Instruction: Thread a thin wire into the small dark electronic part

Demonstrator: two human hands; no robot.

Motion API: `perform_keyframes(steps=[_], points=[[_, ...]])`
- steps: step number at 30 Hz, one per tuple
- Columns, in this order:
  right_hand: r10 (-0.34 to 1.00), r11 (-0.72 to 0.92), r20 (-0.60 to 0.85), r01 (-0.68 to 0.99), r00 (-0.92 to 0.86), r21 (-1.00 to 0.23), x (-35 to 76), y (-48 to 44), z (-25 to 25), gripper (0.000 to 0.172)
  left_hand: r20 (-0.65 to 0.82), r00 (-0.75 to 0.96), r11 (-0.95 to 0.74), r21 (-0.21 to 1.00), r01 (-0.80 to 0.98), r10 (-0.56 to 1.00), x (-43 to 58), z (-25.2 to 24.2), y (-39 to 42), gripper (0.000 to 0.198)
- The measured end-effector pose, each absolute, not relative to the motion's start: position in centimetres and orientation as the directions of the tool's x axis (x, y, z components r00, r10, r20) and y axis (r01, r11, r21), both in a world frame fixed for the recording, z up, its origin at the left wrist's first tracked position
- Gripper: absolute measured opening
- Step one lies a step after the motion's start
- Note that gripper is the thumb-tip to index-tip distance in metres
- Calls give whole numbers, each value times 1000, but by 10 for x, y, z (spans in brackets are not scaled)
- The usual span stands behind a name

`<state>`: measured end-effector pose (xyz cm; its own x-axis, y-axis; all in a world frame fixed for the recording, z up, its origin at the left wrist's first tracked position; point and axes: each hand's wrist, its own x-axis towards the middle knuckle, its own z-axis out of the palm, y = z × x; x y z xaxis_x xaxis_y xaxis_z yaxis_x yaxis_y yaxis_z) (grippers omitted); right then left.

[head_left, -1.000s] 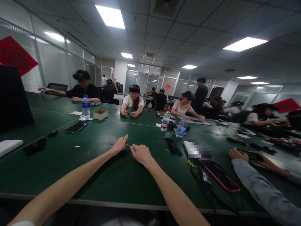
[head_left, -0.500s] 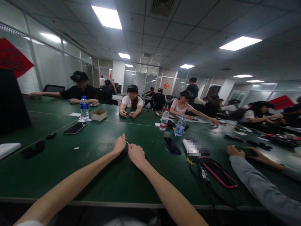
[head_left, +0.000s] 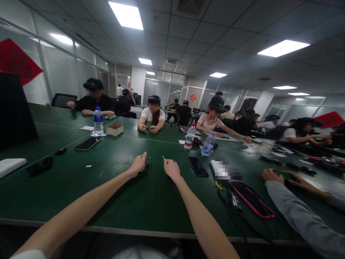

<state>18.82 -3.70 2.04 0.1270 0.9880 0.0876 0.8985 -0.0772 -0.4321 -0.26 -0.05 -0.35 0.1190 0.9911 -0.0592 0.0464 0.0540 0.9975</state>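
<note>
Both my arms reach out over a dark green table (head_left: 126, 201). My left hand (head_left: 138, 164) is curled shut, pinching something small and dark that I cannot make out. A hand's width to its right, my right hand (head_left: 171, 168) is closed in a pinch on a thin pale pin-like piece (head_left: 163, 157) that sticks up from its fingertips. The two hands are apart and do not touch.
A black phone (head_left: 198, 166) lies just right of my right hand, beside black cables and a pink-edged case (head_left: 253, 205). Another person's grey-sleeved arm (head_left: 299, 212) rests at the right. Two water bottles (head_left: 190, 137), another phone (head_left: 87, 143) and a cardboard box (head_left: 114, 129) stand farther off. Several people sit around the table.
My hands were together, joined by the thin piece. My right hand has pulled away to the right with the piece in its fingers; my left hand stayed.
</note>
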Motion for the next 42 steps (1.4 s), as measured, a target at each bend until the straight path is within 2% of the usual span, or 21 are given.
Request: perform_keyframes(steps=[4,8,11,18,22,27,29,32,34,37,39,42], points=[[991,-70,75,896,114,-439,198,-37,21,55,-25,150,27,1000,-8,988,-26,-1,11,51],[990,-46,101,902,98,-430,195,-39,19,52,4,236,-13,999,39,972,-52,6,17,49],[988,-25,128,900,89,-436,193,-40,18,50,-44,344,28,998,52,938,-61,10,18,42],[991,0,116,892,59,-453,196,-41,19,44,-30,367,-48,978,202,930,-48,6,18,25],[986,37,158,881,43,-471,190,-45,21,42,-38,453,-30,989,144,891,-45,4,20,24],[959,221,263,853,-103,-473,155,-44,16,36,-9,414,-15,998,55,910,-54,0,31,21],[935,282,321,865,-151,-415,139,-42,13,39,-9,379,-20,997,73,925,-59,-2,35,20],[939,270,304,893,-161,-361,123,-37,11,37,-9,344,-56,982,178,939,-66,-5,37,21],[954,242,257,906,-156,-346,119,-33,11,32,35,327,-143,940,311,944,-67,-4,34,23],[961,238,220,910,-170,-339,121,-30,12,26,174,382,-362,783,505,908,-64,2,24,27],[959,249,221,904,-179,-347,122,-29,12,24,229,454,-473,689,550,861,-60,7,15,27],[964,238,207,895,-169,-377,124,-29,12,23,243,525,-540,646,540,816,-56,14,6,24]])
